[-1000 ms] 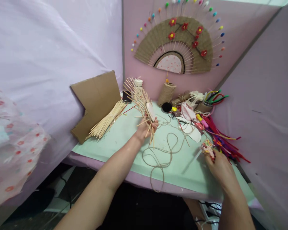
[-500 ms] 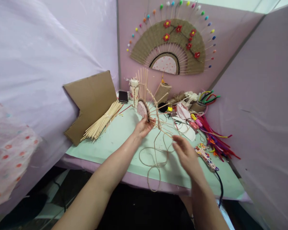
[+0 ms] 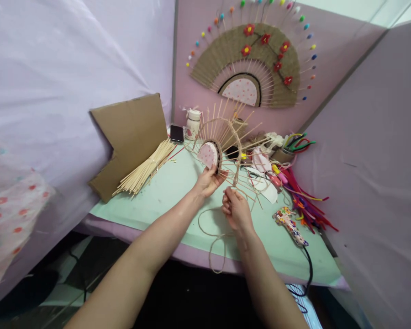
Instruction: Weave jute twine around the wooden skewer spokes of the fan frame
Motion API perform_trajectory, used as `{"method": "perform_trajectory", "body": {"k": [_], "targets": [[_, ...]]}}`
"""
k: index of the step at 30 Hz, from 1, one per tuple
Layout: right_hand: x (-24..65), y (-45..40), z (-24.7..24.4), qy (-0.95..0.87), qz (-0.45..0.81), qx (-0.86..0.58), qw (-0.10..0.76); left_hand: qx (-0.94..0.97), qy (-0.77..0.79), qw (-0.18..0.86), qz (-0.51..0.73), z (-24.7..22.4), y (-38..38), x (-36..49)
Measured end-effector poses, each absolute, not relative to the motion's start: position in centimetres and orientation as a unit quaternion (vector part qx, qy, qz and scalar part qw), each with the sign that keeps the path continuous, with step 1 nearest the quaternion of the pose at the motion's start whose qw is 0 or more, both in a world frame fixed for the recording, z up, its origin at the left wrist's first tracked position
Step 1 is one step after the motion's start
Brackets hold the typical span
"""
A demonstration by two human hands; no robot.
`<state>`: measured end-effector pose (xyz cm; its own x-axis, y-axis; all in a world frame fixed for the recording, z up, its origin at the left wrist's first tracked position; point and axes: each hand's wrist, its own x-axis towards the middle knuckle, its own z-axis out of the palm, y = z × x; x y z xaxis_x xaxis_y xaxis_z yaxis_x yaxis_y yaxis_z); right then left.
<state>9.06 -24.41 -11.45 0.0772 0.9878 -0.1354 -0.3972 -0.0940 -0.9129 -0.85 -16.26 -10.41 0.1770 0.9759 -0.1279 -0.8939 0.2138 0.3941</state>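
My left hand (image 3: 208,182) grips the lower end of a small fan frame (image 3: 208,154), made of thin sticks spreading from a half-round base with pink spotted fabric. A strand of twine (image 3: 239,160) runs in an arc across the sticks. Just below the frame's right side, my right hand (image 3: 235,206) is closed with fingertips pinched on the twine near where it leaves the sticks. Loose loops of the twine (image 3: 212,235) hang down over the table's front edge. The fan stands tilted above the table, its face turned partly toward me.
A bundle of sticks (image 3: 149,167) lies by a cardboard sheet (image 3: 130,132) at left. A phone (image 3: 176,134) and white bottle (image 3: 193,123) stand behind. On the right are a patterned glue gun (image 3: 291,226) and pipe cleaners (image 3: 306,201). A finished fan (image 3: 284,87) hangs on the wall.
My right hand has moved left, closer to the fan frame, and its fingers have closed on the twine. The frame has turned so that more of its face shows.
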Motion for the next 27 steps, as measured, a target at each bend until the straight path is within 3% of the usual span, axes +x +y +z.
{"method": "perform_trajectory", "body": {"k": [13, 22, 27], "targets": [[14.6, -25.1, -10.0, -0.343, 0.549, -0.444, 0.619, 0.171, 0.204, 0.736, 0.623, -11.0, -16.1, -0.9], [16.1, -26.3, -9.3, -0.348, 0.609, -0.436, 0.564, 0.184, 0.244, 0.696, 0.649, -10.7, -16.1, -0.8], [16.0, -26.5, -10.3, -0.367, 0.558, -0.478, 0.571, 0.188, 0.257, 0.670, 0.671, -10.6, -16.0, -0.7]]}}
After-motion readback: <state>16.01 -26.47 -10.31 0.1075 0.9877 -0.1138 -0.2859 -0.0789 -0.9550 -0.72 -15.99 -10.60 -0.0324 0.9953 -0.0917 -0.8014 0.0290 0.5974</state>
